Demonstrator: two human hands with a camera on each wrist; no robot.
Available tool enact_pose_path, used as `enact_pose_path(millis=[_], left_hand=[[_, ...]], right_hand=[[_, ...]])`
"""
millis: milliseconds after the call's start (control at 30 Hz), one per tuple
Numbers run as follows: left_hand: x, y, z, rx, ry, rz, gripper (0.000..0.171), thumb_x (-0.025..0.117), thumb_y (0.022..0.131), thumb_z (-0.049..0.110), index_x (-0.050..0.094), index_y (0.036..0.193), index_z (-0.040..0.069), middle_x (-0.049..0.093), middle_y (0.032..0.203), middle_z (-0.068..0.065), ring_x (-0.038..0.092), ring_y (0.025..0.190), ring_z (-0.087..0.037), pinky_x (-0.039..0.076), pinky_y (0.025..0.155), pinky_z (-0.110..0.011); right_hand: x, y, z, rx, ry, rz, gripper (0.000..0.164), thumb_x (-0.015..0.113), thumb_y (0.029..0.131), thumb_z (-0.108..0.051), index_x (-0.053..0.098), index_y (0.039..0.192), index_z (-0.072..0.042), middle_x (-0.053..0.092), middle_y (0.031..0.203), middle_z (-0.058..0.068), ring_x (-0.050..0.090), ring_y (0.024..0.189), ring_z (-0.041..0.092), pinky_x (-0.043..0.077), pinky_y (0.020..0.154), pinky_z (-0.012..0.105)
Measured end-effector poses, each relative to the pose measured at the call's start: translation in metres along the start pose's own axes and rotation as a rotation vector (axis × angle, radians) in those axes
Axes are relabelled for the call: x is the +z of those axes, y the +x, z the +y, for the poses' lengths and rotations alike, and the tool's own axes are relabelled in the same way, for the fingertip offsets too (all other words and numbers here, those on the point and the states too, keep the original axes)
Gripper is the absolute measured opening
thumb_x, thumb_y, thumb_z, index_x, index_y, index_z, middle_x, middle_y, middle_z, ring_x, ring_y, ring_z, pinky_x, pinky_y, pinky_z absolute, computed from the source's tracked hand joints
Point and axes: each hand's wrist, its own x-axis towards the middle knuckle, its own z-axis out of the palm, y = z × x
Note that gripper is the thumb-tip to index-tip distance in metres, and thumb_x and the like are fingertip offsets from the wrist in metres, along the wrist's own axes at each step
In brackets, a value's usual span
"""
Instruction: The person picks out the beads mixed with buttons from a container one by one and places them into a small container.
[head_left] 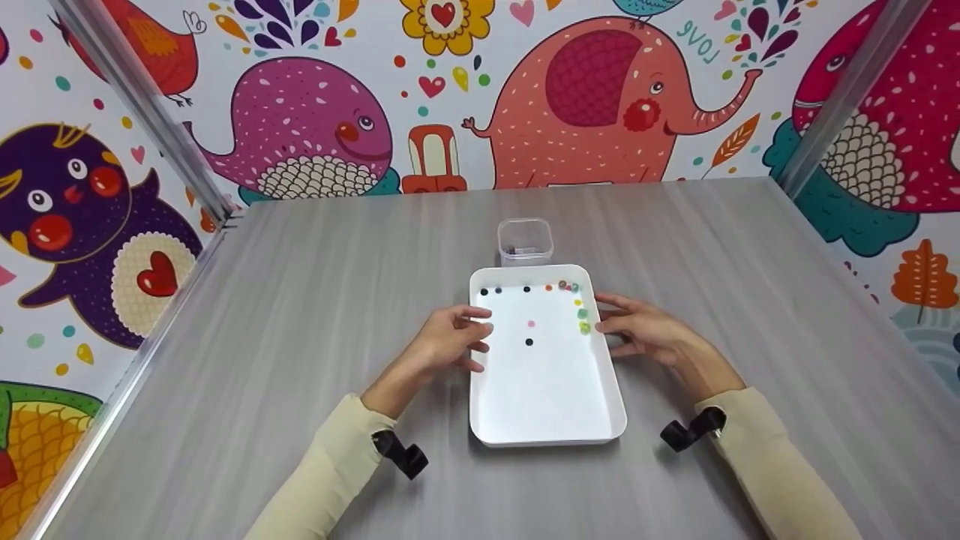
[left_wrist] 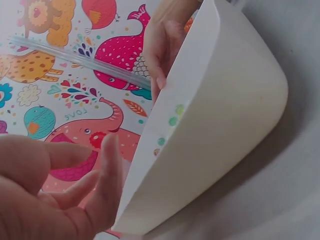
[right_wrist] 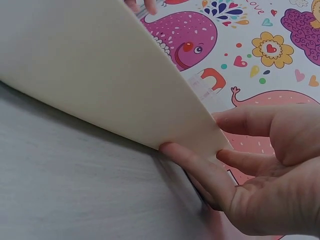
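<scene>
A white rectangular tray (head_left: pixel 540 397) lies on the table, with small coloured beads scattered in its far half. Green beads (head_left: pixel 583 313) line its right side, and a black bead (head_left: pixel 529 342) and a pink bead (head_left: pixel 531 324) lie nearer the middle. My left hand (head_left: pixel 454 337) is at the tray's left rim, fingers loosely spread and holding nothing; contact with the rim is unclear. On the opposite side, my right hand (head_left: pixel 649 328) touches the tray's wall near the far corner. In the right wrist view, its fingertips (right_wrist: pixel 170 147) rest against the outer wall.
A small clear plastic container (head_left: pixel 525 241) stands just behind the tray, with something small and dark inside. Around the grey table (head_left: pixel 360 277) rise walls printed with cartoon animals. Metal posts (head_left: pixel 840 97) stand at the far corners.
</scene>
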Motion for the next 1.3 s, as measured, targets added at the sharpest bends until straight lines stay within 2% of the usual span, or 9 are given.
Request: enact_pose_path(millis=[100,267,500,667,933,1300], left_hand=[[0.004,0.002,0.003,-0.028,-0.011,-0.031,0.041,0.062,0.099,0.013,0.056,0.136,0.0,0.062,0.128,-0.023,0.07,0.092,-0.022,0.065,0.064,-0.032],[0.011,0.005,0.008,-0.051,-0.043,-0.068,0.042,0.062,0.098,0.013,0.055,0.137,-0.001,0.061,0.132,-0.024,0.071,0.103,-0.031,0.065,0.066,-0.037],[0.022,0.01,0.015,-0.087,-0.056,-0.087,0.04,0.062,0.098,0.012,0.056,0.135,-0.002,0.063,0.128,-0.025,0.072,0.099,-0.031,0.065,0.061,-0.036],[0.028,0.013,0.019,-0.097,-0.047,-0.105,0.043,0.065,0.097,0.014,0.055,0.136,-0.002,0.065,0.131,-0.022,0.072,0.105,-0.036,0.065,0.06,-0.036],[0.035,0.023,0.028,-0.117,-0.055,-0.096,0.048,0.067,0.095,0.012,0.051,0.139,0.001,0.064,0.129,-0.024,0.072,0.104,-0.037,0.065,0.061,-0.037],[0.044,0.039,0.04,-0.097,-0.037,-0.083,0.047,0.066,0.097,0.016,0.051,0.139,0.001,0.065,0.125,-0.029,0.072,0.106,-0.039,0.065,0.064,-0.038]], right_hand=[[0.0,0.0,0.0,0.003,0.005,-0.002,0.078,0.058,0.097,-0.005,0.013,0.161,-0.007,0.023,0.162,0.028,0.063,0.111,0.013,0.062,0.088,0.036],[0.0,0.0,-0.001,0.004,0.018,-0.013,0.077,0.057,0.098,-0.004,0.013,0.161,-0.007,0.023,0.162,0.028,0.062,0.112,0.013,0.063,0.086,0.035],[0.001,0.002,-0.001,0.015,0.038,0.009,0.076,0.057,0.097,-0.004,0.014,0.161,-0.009,0.023,0.163,0.026,0.062,0.111,0.012,0.063,0.084,0.034],[0.001,0.001,0.0,0.019,0.043,0.024,0.077,0.058,0.097,-0.005,0.015,0.161,-0.009,0.021,0.164,0.025,0.062,0.111,0.011,0.063,0.084,0.035],[0.001,0.001,0.001,0.02,0.041,0.04,0.077,0.06,0.097,-0.006,0.017,0.161,-0.01,0.025,0.162,0.026,0.063,0.108,0.011,0.063,0.085,0.035],[0.002,0.001,0.001,0.015,0.046,0.045,0.076,0.06,0.097,-0.005,0.019,0.16,-0.01,0.028,0.16,0.025,0.064,0.107,0.012,0.064,0.083,0.035]])
